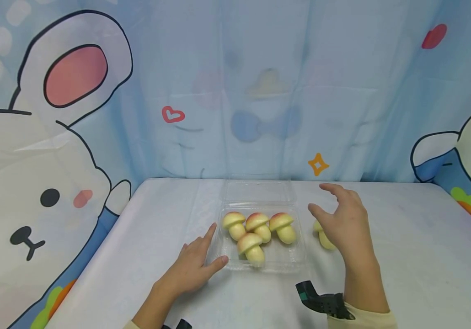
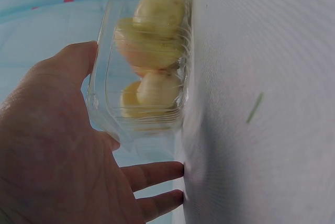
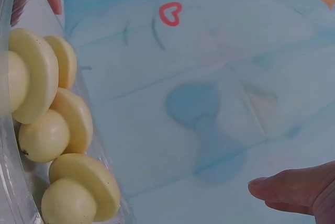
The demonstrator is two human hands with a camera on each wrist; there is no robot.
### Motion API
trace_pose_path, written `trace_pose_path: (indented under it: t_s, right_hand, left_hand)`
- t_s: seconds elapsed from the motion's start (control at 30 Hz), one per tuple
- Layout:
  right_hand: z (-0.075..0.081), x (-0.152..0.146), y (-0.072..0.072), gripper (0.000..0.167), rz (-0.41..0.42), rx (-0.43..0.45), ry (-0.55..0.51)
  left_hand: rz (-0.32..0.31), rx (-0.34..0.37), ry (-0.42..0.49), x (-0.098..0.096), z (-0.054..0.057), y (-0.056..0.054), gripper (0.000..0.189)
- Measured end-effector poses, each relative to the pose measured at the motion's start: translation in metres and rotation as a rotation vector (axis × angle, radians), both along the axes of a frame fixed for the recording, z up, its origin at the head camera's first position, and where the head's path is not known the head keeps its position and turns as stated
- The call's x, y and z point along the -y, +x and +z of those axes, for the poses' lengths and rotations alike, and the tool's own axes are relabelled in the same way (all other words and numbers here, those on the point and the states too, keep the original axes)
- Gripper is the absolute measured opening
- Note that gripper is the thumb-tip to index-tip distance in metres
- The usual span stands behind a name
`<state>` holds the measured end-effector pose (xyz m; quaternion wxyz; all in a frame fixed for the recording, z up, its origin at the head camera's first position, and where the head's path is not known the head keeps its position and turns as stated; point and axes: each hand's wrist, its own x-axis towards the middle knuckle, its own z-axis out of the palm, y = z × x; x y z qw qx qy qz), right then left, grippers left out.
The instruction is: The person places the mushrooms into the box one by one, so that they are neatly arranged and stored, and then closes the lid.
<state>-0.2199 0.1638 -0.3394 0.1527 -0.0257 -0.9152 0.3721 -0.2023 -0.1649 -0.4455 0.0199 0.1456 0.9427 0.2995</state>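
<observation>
Head view gave me the count: five mushroom-shaped pieces in all, pale yellow with a reddish blush on some caps. Four of them sat in one clear plastic container, three in a row at the back and one in front. A single loose mushroom piece lay on the white tabletop, outside the container's right side and partly hidden behind the right hand. That hand's thumb and forefinger were spread apart with nothing between them.

On the other side, the left hand was unclenched, its fingers extended along the container's left wall; the left wrist view showed it touching the clear plastic, with two fingertips at the tabletop. The container's one lid lay folded open toward the blue backdrop. Two pale sleeves showed, and one black wrist device sat on the right wrist, with part of a second at the bottom edge.
</observation>
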Motion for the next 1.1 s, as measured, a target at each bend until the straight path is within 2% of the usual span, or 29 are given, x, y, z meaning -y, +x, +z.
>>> trace_pose_path:
  t_s: [0.2, 0.6, 0.9, 1.1]
  right_hand:
    - [-0.004, -0.003, -0.004, 0.059, -0.015, 0.011, -0.006]
    - [-0.016, -0.015, -0.015, 0.063, -0.122, 0.136, -0.032]
    - [-0.024, -0.021, -0.020, 0.069, -0.127, 0.242, -0.049]
    - [-0.034, -0.020, -0.026, 0.069, -0.146, 0.274, -0.066]
  left_hand:
    - [-0.002, 0.003, 0.001, 0.000, 0.000, -0.001, 0.083]
    - [-0.004, -0.001, 0.000, 0.000, -0.001, -0.001, 0.083]
    - [-0.005, -0.013, -0.006, 0.000, -0.002, -0.001, 0.083]
    - [-0.001, -0.003, -0.009, 0.000, -0.001, -0.001, 0.083]
